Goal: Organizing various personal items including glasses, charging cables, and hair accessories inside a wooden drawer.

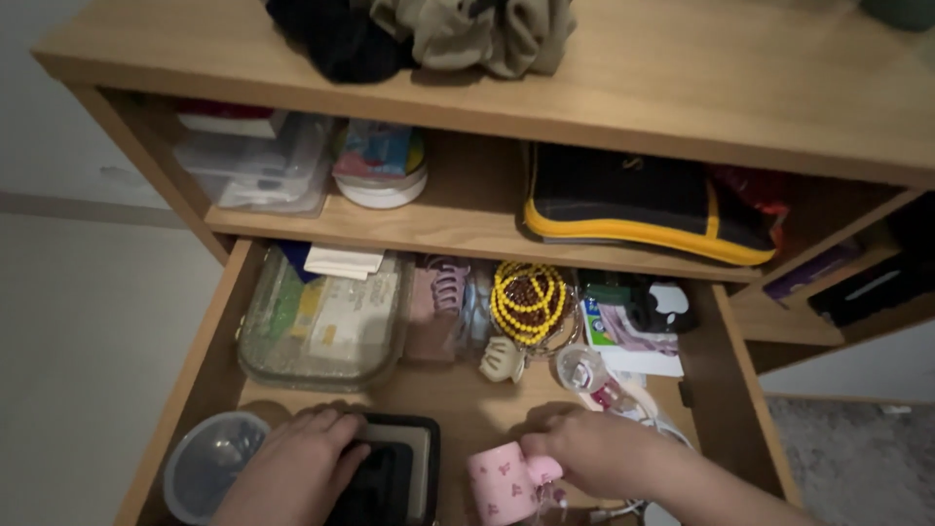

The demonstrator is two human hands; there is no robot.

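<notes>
I look down into an open wooden drawer (209, 365). My left hand (297, 463) lies palm down on a black rectangular case (404, 472) at the drawer's front, fingers curled over its left edge. My right hand (604, 453) grips a small pink cup (502, 482) with dark red dots by its rim, near the front middle. A round clear bowl (205, 463) sits just left of my left hand.
Behind the hands lie a clear glass container (326, 321) with packets, hair claws (502, 360), yellow beads (529, 300) and small bottles. The shelf above holds plastic boxes (258, 161), a round tub (382, 175) and a black-and-yellow pouch (633, 200). Folded clothes (467, 34) sit on top.
</notes>
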